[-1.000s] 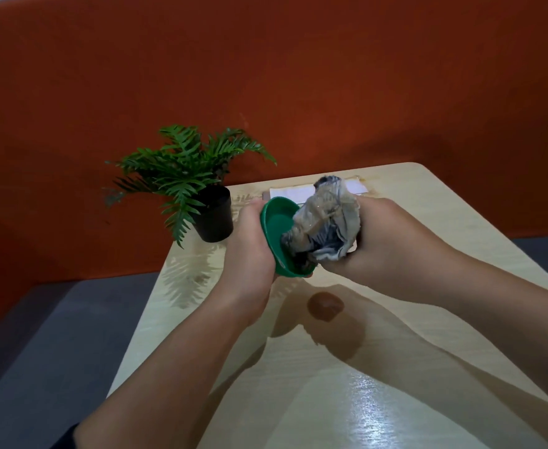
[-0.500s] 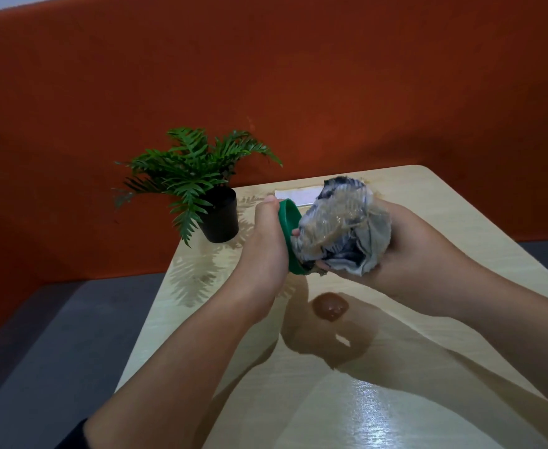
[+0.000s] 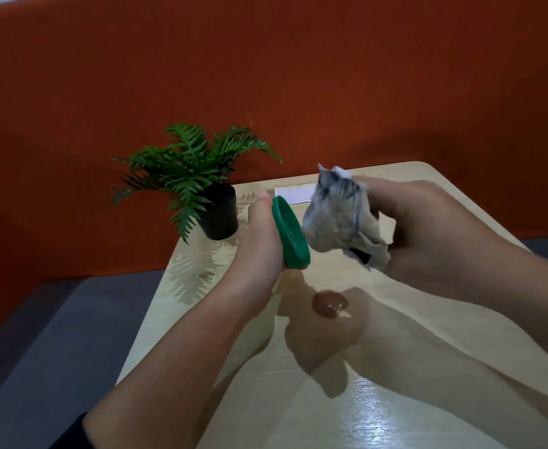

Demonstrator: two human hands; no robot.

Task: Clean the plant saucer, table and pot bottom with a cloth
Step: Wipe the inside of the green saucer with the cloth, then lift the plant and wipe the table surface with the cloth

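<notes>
My left hand (image 3: pixel 259 241) holds the green plant saucer (image 3: pixel 291 234) on edge above the table (image 3: pixel 395 367), its hollow side turned right. Just right of it, my right hand (image 3: pixel 428 228) grips a crumpled grey cloth (image 3: pixel 340 218); the cloth sits close to the saucer's rim and a thin gap shows between them. Below the hands a brown wet spot (image 3: pixel 330 304) lies on the light wooden table. A fern in a black pot (image 3: pixel 219 215) stands at the table's far left corner; its bottom is hidden.
A white sheet of paper (image 3: pixel 293 193) lies flat at the table's far edge behind the saucer. An orange partition wall (image 3: pixel 298 76) rises right behind the table. Grey floor (image 3: pixel 39 335) shows past the table's left edge.
The cloth was pressed into the saucer's hollow; my right hand has pulled it out to the right. The saucer has turned more edge-on in my left hand.
</notes>
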